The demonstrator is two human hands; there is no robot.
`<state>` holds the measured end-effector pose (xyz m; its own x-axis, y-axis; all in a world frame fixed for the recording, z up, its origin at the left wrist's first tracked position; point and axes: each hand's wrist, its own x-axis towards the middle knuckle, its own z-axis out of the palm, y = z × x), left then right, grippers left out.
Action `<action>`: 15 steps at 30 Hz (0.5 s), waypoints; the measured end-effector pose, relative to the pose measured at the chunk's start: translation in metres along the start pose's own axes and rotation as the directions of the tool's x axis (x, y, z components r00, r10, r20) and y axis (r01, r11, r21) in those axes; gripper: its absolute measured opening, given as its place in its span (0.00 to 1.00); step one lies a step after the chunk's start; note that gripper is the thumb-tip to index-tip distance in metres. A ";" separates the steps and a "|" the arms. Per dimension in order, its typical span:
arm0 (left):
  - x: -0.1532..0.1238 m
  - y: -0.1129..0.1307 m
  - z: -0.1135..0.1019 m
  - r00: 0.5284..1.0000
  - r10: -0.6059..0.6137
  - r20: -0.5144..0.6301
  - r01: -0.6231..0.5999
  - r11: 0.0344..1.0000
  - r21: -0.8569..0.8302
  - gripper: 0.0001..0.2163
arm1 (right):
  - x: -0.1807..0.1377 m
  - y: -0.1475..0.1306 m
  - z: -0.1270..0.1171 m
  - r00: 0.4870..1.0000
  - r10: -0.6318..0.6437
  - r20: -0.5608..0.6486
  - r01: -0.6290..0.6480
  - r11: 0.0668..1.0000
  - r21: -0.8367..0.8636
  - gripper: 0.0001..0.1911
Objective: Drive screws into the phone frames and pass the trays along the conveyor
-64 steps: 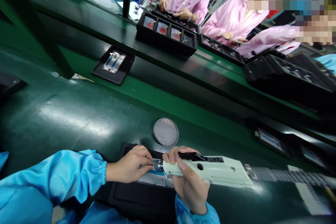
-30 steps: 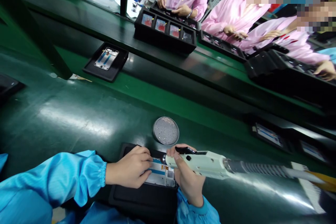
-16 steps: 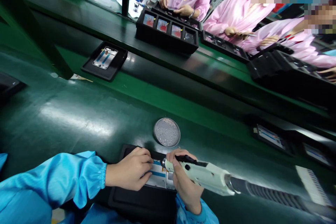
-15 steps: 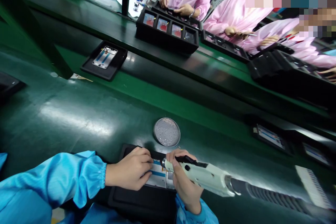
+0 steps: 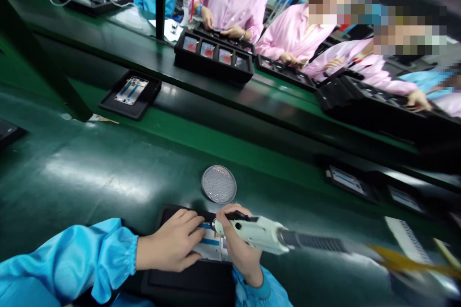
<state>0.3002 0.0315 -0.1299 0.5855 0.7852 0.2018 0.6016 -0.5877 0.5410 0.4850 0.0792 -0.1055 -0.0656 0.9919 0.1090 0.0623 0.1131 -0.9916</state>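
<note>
My right hand (image 5: 243, 249) is wrapped round a pale green electric screwdriver (image 5: 268, 234), which lies tilted with its tip pointing left over an opened phone (image 5: 209, 251). The tip is partly hidden by my hands. My left hand (image 5: 176, 242) rests over the phone's left end, fingers apart and fingertips touching it. The phone shows a silvery inside with blue strips and lies in a black tray (image 5: 187, 280). Just beyond the tray sits a round dish (image 5: 219, 184) with a dotted surface; small bits gather at its far edge.
On the strip ahead, a black tray (image 5: 149, 98) carries another opened phone (image 5: 131, 90). More phone trays (image 5: 347, 180) stand at the right, near a white comb-like strip (image 5: 406, 242). A dark post (image 5: 46, 57) rises at left. Across the line, co-workers in pink handle parts beside black boxes (image 5: 212, 68).
My view has shifted, so the scene sits slightly left and lower. My left fingers have spread out more over the phone. The right hand still grips the screwdriver.
</note>
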 end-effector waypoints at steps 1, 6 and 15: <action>0.000 0.001 0.000 1.000 0.000 0.008 0.000 1.000 0.031 0.22 | 0.007 -0.003 -0.002 0.999 0.000 -0.041 0.000 1.000 -0.010 0.05; 0.005 0.004 0.000 0.999 -0.032 0.015 0.029 0.983 0.180 0.28 | 0.059 -0.043 -0.029 0.948 -0.085 -0.305 0.144 0.974 0.175 0.13; 0.000 0.027 -0.013 0.997 0.065 0.047 -0.079 0.913 0.401 0.25 | 0.091 -0.081 -0.087 0.784 -0.192 -0.590 0.403 0.881 0.248 0.11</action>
<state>0.3098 0.0179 -0.1048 0.6484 0.7350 0.1984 0.7209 -0.6766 0.1504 0.5610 0.1655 -0.0094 0.5242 0.7903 0.3171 -0.2180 0.4845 -0.8472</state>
